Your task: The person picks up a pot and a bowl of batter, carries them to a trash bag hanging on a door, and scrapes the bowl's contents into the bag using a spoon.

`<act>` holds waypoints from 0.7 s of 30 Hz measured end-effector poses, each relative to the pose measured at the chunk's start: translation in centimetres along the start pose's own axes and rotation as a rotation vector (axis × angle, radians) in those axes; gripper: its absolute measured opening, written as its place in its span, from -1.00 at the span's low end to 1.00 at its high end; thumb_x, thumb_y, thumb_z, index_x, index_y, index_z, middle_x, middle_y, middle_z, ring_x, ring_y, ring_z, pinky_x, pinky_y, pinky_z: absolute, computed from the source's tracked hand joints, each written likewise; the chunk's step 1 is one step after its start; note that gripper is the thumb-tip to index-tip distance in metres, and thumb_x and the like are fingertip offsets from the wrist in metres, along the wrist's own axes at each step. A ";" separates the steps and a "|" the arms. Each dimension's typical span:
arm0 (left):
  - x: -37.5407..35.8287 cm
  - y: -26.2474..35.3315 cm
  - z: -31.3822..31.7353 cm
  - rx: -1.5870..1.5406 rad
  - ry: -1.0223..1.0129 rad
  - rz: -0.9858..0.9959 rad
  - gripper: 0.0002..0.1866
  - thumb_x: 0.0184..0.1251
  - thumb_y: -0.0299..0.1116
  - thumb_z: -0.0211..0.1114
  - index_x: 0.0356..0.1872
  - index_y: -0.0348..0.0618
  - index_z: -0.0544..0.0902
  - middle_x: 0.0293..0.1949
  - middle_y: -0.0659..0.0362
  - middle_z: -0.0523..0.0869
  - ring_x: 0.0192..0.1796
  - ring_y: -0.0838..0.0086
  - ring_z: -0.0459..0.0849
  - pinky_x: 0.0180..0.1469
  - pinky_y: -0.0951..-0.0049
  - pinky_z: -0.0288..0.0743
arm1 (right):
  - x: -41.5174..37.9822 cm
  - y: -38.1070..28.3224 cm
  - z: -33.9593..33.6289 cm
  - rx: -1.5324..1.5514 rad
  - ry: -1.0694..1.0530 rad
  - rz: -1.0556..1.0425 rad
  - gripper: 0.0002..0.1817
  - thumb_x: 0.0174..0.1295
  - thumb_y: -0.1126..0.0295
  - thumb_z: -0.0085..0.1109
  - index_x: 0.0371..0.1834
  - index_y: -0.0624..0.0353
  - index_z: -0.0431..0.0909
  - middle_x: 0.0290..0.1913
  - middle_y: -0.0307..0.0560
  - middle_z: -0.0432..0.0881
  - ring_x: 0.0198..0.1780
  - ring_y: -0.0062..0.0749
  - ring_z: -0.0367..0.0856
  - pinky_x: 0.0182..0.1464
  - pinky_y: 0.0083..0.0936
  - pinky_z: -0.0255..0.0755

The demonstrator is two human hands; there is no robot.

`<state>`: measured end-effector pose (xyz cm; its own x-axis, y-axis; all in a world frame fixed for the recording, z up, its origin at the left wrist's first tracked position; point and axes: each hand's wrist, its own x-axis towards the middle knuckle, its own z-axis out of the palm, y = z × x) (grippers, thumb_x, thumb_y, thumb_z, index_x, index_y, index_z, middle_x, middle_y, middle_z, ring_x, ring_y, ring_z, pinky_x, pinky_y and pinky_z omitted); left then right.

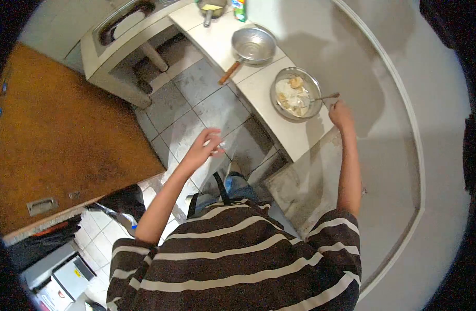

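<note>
A metal bowl (314,83) on the white tiled counter (300,139) holds a pale, lumpy mixture (293,95). My right hand (340,114) is beside the bowl's right edge, its fingers closed by the handle end of a utensil (329,97) whose other end rests in the mixture. Whether the fingers grip the handle firmly is too small to tell. My left hand (209,143) hangs in the air over the floor, away from the counter, with its fingers apart and nothing in it. White bits show on its fingers.
Behind the bowl stands a metal pan (253,45) with a wooden handle over the counter edge. Further back are a small pot (211,9) and a green bottle (239,10). A sink (126,25) lies at the upper left, a brown door (67,140) at the left.
</note>
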<state>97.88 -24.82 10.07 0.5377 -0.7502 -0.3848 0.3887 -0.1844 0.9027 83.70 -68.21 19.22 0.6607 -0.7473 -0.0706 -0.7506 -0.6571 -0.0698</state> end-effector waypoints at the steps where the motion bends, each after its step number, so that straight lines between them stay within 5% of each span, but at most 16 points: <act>1: 3.6 1.6 1.7 -0.071 -0.143 -0.101 -0.40 0.34 -0.02 0.17 0.28 -0.08 0.24 0.13 0.00 0.48 -0.05 0.22 0.68 -0.04 0.37 0.56 | 1.0 2.7 1.8 0.182 -0.228 0.163 -0.58 0.35 0.13 -0.13 -0.04 0.33 0.42 -0.20 0.26 0.57 -0.28 0.11 0.66 -0.25 -0.18 0.57; 3: 10.1 5.2 5.9 -0.321 -0.302 -0.260 -0.25 0.28 0.09 0.18 0.34 -0.04 0.08 0.23 -0.09 0.32 -0.03 0.09 0.67 -0.03 0.26 0.61 | 1.9 5.9 5.1 0.671 -0.341 0.361 -0.30 0.32 -0.21 -0.19 0.26 0.16 0.18 -0.17 0.14 0.58 -0.46 -0.18 0.70 -0.56 -0.37 0.59; 6: 18.1 7.5 12.0 -0.255 -0.251 -0.315 -0.16 0.24 0.12 0.21 0.37 0.01 -0.04 0.25 -0.16 0.20 -0.03 -0.02 0.66 -0.10 0.16 0.66 | 0.2 3.4 5.9 1.053 -0.324 0.457 -0.24 0.29 -0.30 -0.21 0.30 0.09 0.08 -0.19 0.17 0.59 -0.42 -0.14 0.70 -0.55 -0.39 0.60; 8: 21.3 8.4 15.4 -0.154 -0.117 -0.346 -0.13 0.21 0.15 0.22 0.37 0.02 -0.07 0.13 -0.15 0.35 -0.13 0.11 0.69 -0.18 0.14 0.68 | 1.1 3.7 8.5 1.278 -0.517 0.372 -0.19 0.25 -0.34 -0.19 0.28 0.14 0.11 -0.21 0.16 0.58 -0.42 -0.17 0.70 -0.56 -0.41 0.60; 11: 26.9 5.2 16.5 0.213 -0.042 -0.333 -0.04 0.16 0.20 0.23 0.38 0.00 -0.14 0.05 -0.08 0.47 -0.28 0.22 0.68 -0.25 0.20 0.65 | 2.4 3.3 10.4 1.281 -0.535 0.402 -0.19 0.26 -0.33 -0.18 0.13 0.30 0.26 -0.35 0.11 0.59 -0.47 -0.24 0.69 -0.57 -0.42 0.59; 14: 28.7 2.7 15.7 0.122 -0.006 -0.226 -0.11 0.20 0.18 0.20 0.37 0.07 -0.12 -0.03 -0.03 0.54 -0.31 0.32 0.62 -0.32 0.21 0.55 | 3.3 3.5 12.8 1.356 -0.509 0.359 -0.23 0.29 -0.29 -0.19 -0.11 0.39 0.39 -0.49 0.06 0.57 -0.54 -0.30 0.65 -0.58 -0.43 0.59; 15: 28.3 2.6 16.1 0.006 0.045 -0.172 -0.16 0.23 0.07 0.20 0.37 0.12 -0.12 0.00 -0.03 0.50 -0.25 0.31 0.58 -0.33 0.24 0.45 | 3.1 3.2 12.6 1.358 -0.451 0.335 -0.29 0.34 -0.23 -0.21 -0.25 0.37 0.43 -0.59 0.00 0.54 -0.61 -0.33 0.61 -0.58 -0.45 0.58; 19: 26.8 3.2 16.6 0.010 0.091 -0.045 -0.19 0.23 -0.05 0.18 0.38 0.16 -0.12 0.03 -0.03 0.47 -0.08 0.28 0.53 -0.25 0.23 0.46 | 2.6 3.2 12.2 1.357 -0.498 0.291 -0.37 0.37 -0.17 -0.19 -0.25 0.33 0.43 -0.60 -0.05 0.52 -0.65 -0.36 0.57 -0.65 -0.49 0.52; 21: 24.7 3.8 15.6 -0.155 0.062 -0.110 -0.18 0.20 -0.18 0.18 0.40 0.23 -0.12 0.24 -0.02 0.31 0.12 0.29 0.50 -0.03 0.25 0.53 | 1.0 2.1 10.9 1.423 -0.417 0.270 -0.44 0.38 -0.12 -0.14 -0.26 0.28 0.43 -0.62 -0.11 0.51 -0.69 -0.43 0.52 -0.71 -0.53 0.42</act>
<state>100.92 -53.97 7.05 0.5288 -0.6895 -0.4948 0.5559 -0.1592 0.8159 82.82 -69.22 8.16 0.6455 -0.5852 -0.4908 -0.3759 0.3159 -0.8712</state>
